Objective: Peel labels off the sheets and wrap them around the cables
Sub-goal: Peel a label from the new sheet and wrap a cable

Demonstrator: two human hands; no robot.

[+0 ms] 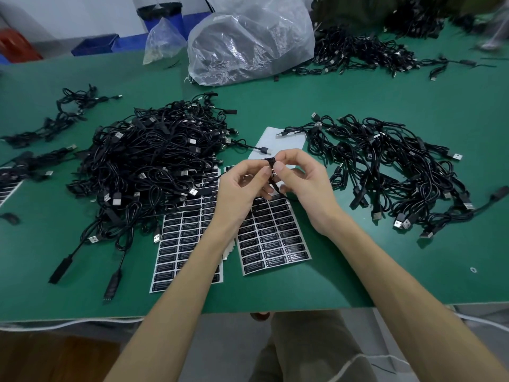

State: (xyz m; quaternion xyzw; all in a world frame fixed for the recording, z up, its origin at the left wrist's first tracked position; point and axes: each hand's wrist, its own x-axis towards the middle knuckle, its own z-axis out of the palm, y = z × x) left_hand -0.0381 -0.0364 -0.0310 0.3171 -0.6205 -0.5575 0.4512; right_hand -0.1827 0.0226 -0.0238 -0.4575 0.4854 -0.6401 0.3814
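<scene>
Above the label sheets, my left hand (243,186) and my right hand (300,183) meet fingertip to fingertip, and both pinch a black cable's controller (271,164). A black label seems to lie round it; my fingers hide most of it. The cable (279,192) hangs down between my palms. Two sheets of black labels lie flat on the green table: one (183,244) under my left forearm, the other (271,235) between my wrists. A bare white backing sheet (281,139) lies just beyond my hands.
A big heap of black USB cables (154,158) fills the left. A looser heap (391,166) spreads on the right. Clear plastic bags (248,42) and more cables (363,53) stand at the back. The table's near edge (110,318) runs below my forearms.
</scene>
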